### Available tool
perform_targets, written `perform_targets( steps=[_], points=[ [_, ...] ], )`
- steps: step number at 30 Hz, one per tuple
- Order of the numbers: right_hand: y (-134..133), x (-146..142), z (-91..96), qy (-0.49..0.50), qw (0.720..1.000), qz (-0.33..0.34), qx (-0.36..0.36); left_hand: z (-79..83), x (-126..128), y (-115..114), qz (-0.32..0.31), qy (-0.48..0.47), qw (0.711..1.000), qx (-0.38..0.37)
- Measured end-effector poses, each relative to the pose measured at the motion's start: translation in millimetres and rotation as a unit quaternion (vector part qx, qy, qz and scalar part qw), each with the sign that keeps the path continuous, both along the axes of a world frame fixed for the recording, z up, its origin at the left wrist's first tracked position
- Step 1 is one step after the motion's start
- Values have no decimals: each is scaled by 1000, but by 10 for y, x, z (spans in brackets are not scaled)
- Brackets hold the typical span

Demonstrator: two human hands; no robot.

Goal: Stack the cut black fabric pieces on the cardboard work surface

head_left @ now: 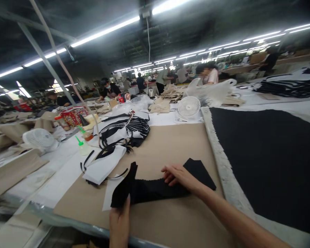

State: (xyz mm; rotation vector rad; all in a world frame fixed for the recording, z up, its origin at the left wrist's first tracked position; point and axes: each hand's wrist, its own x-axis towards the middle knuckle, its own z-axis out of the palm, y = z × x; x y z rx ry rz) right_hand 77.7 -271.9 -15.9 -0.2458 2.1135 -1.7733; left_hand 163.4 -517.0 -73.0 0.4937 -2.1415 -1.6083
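Note:
A dark cut piece of fabric [155, 191] lies across the brown paper [178, 144] in front of me. Its left end curves up in my left hand [120, 215], the thumb on top and the other fingers hidden beneath. Over the right part of the piece is my right hand [177, 175], fingers loosely bent and apart, nothing seen in them; whether the fingertips touch the cloth is unclear. A white sheet [111, 191] shows partly under the fabric's left end. Beyond it, another white sheet [103, 165] rests on black strips.
At right lies a large black sheet [268, 155] on a pale, rough-edged board [228, 175]. A heap of black striped pieces [136, 127] sits ahead. White fans [189, 106], green-tipped bottles [82, 146] and a plastic bag [212, 91] stand around. People work farther back.

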Motion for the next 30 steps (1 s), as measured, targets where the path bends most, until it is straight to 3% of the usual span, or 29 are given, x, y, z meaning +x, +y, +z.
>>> perform_targets(
  steps=[4, 8, 11, 13, 14, 16, 19, 21, 23, 25, 30],
  points=[
    [310, 129, -16, 149, 983, -13, 108, 149, 12, -79, 13, -45, 999, 23],
    [454, 299, -192, 343, 885, 28, 315, 109, 14, -291, 55, -49, 997, 14],
    [448, 353, -351, 396, 841, 12, 369, 142, 73, -363, 184, -40, 966, -176],
    [434, 350, -425, 417, 823, 8, 386, 210, 101, -275, 205, 7, 925, -319],
    [430, 344, -449, 425, 815, 7, 394, 241, 100, -192, 174, 35, 910, -374],
    [430, 329, -476, 435, 803, 5, 407, 272, 63, 11, 40, 76, 880, -467],
    [437, 320, -492, 445, 792, -1, 418, 225, -24, 270, -184, 92, 786, -583],
    [436, 319, -500, 450, 787, -2, 422, 168, -57, 345, -269, 78, 729, -625],
    [433, 318, -509, 454, 784, 0, 424, 122, -61, 343, -302, 59, 699, -646],
    [431, 315, -518, 457, 780, 1, 428, 93, -52, 295, -301, 49, 687, -660],
    [436, 306, -539, 455, 776, -3, 438, 30, -24, 98, -234, 64, 672, -700]
  ],
)
